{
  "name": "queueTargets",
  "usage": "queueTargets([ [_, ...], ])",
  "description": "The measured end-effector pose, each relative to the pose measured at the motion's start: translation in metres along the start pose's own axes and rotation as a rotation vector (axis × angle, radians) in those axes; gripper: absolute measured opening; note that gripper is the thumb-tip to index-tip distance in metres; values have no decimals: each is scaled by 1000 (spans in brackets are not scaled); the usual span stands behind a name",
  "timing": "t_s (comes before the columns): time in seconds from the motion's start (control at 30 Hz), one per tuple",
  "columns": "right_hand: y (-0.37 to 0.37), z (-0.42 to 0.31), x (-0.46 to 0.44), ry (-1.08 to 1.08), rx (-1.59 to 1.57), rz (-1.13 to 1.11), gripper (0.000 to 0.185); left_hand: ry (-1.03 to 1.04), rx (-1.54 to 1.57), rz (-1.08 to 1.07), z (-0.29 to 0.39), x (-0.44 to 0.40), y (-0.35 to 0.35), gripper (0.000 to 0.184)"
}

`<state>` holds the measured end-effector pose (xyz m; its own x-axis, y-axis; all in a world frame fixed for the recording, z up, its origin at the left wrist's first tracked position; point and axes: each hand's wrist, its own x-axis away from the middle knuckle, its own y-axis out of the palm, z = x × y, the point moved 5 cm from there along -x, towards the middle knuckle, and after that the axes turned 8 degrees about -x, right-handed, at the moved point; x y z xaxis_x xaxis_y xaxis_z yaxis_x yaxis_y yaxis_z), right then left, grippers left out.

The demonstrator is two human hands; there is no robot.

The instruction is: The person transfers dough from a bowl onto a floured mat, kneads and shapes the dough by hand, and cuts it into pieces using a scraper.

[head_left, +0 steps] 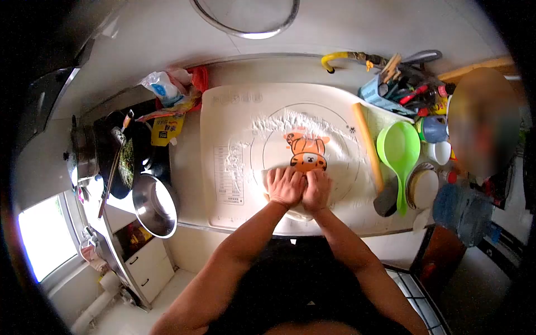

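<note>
A pale lump of dough (pixel 300 214) lies near the front edge of a cream-coloured kneading mat (pixel 229 117), mostly covered by my hands. My left hand (pixel 286 187) presses on it, fingers curled over the far side. Close against it, my right hand (pixel 316 191) bears down on the same lump with bent fingers. White flour (pixel 296 121) is scattered on the mat beyond and to the left, around a printed orange tiger (pixel 307 153).
To the right are a wooden rolling pin (pixel 367 145), a green ladle-shaped scoop (pixel 398 145) and a blue basket (pixel 375 92) of utensils. On the left stand a steel bowl (pixel 154 205), a dark pan (pixel 120 167) and a yellow packet (pixel 167 129).
</note>
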<state>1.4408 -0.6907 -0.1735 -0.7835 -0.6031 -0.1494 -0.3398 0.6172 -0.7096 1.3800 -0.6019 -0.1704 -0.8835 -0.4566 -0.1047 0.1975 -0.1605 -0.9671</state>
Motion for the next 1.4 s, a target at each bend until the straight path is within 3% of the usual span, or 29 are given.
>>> queueTargets([
  [0.13, 1, 19, -46, 37, -53, -8, 13, -128, 59, -204, 2, -54, 4, 23],
  [0.17, 3, 25, -55, 40, -45, -6, 13, -169, 98, -192, 1, -66, 8, 27],
  [0.23, 13, 47, -69, 275, 18, -155, 17, -126, -21, -50, 4, -90, 14, 31],
  [0.33, 16, 51, -85, 280, 142, -56, 21, -257, 129, -216, 1, -112, 18, 34],
  [0.37, 20, 54, -87, 337, 124, -71, 23, -263, 140, -128, -2, -110, 22, 35],
  [0.43, 21, 48, -83, 450, 82, -93, 26, -275, -27, -411, -9, -102, 27, 36],
  [0.53, 11, 9, -56, 456, 11, -132, 24, -206, 92, -601, -17, -75, -5, 38],
  [0.57, 11, -7, -41, 419, 14, -206, 22, -168, 12, -580, -17, -60, -16, 32],
  [0.6, 9, -20, -16, -26, 77, 61, 20, -34, 10, -408, -19, -43, -31, 28],
  [0.67, -11, -54, 20, -214, 184, 132, 18, 141, 24, -43, -28, 14, -38, 23],
  [0.7, -12, -59, 36, -211, 198, 21, 18, 180, 30, 171, -33, 39, -31, 22],
  [0.87, 8, -46, 23, -280, 149, 13, 25, -105, 42, 108, -29, 35, -33, 23],
  [0.93, 14, -38, -1, -149, 160, -7, 20, -174, 47, 33, -31, 11, -25, 22],
  [1.03, 19, -29, -39, -139, 211, 21, 16, -260, 41, -31, -38, -31, -15, 19],
  [1.1, 24, -19, -63, -103, 212, 7, 15, -395, 75, -187, -46, -54, 0, 23],
  [1.27, 37, 2, -112, -63, 192, -15, 13, -323, 101, 6, -51, -104, 10, 26],
  [1.3, 39, 5, -122, -51, 194, -10, 13, -337, 48, -107, -52, -115, 6, 27],
  [1.4, 41, 6, -135, -68, 270, 69, 12, -297, 89, -37, -55, -128, 13, 30],
])
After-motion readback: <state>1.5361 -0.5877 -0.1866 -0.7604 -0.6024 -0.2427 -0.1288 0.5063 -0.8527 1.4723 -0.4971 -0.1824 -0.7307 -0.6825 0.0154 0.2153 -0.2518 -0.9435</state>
